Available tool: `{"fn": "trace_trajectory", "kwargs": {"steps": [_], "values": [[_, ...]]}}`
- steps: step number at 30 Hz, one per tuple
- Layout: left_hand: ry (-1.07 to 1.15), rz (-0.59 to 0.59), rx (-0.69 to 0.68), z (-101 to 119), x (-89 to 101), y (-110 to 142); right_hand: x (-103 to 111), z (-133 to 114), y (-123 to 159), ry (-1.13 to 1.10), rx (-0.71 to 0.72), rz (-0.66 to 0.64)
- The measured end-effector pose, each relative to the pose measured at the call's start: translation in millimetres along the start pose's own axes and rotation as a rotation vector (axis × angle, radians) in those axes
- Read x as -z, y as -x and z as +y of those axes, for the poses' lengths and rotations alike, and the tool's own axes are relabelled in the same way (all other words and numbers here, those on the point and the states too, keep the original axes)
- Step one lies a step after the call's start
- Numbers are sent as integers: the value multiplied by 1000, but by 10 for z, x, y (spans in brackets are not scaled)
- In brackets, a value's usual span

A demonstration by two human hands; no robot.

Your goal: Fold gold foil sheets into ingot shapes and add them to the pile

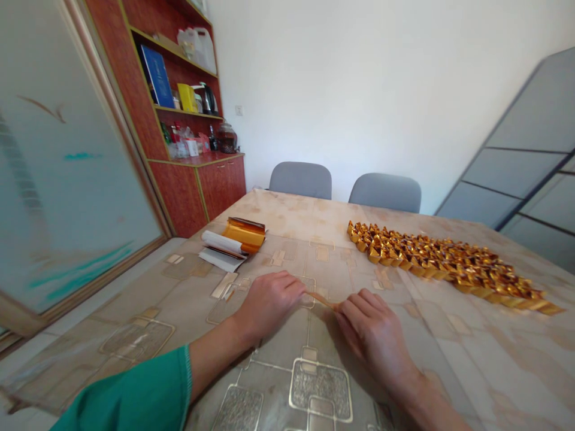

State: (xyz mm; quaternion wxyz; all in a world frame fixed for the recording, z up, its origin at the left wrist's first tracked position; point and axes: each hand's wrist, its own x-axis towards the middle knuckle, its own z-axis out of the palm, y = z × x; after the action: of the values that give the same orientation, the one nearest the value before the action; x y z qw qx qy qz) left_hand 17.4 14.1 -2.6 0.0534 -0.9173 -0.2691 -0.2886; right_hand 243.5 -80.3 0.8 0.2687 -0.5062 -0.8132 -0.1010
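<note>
My left hand (269, 304) and my right hand (371, 330) rest on the patterned table cover (287, 221), close together. A thin gold-brown paper strip (320, 299) runs between their fingertips, and each hand pinches one end of it. To the right lies a long, dense band of folded gold foil ingot shapes (442, 266). A stack of gold foil sheets (245, 234) sits at the far left of the table, beside a curled white paper bundle (222, 242). Neither hand touches these.
Two grey chairs (300, 179) stand beyond the far table edge. A red wooden shelf cabinet (193, 120) holds bottles, a kettle and a blue book. A glass sliding door (67, 179) is on the left, and a grey panel (516, 161) leans on the right.
</note>
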Motion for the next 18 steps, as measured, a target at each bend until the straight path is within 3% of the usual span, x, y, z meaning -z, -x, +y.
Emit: {"fn": "trace_trajectory", "kwargs": {"steps": [4,6,9,11,15,18], "values": [[330,-11,382,24,67,-22,46,-13,-34,21,-51,119],[706,-97,519,150,49,-24,40,-62,-51,59,-53,156],[1316,-221,620,409,-27,-18,8,-186,-69,92,1,159],[1534,-201,720,527,-64,-18,-2,-266,-77,53,50,137],[1608,-67,841,490,-39,-40,45,-276,-77,-143,94,87],[1520,-56,863,344,2,-55,106,-144,-59,-231,91,124]]}}
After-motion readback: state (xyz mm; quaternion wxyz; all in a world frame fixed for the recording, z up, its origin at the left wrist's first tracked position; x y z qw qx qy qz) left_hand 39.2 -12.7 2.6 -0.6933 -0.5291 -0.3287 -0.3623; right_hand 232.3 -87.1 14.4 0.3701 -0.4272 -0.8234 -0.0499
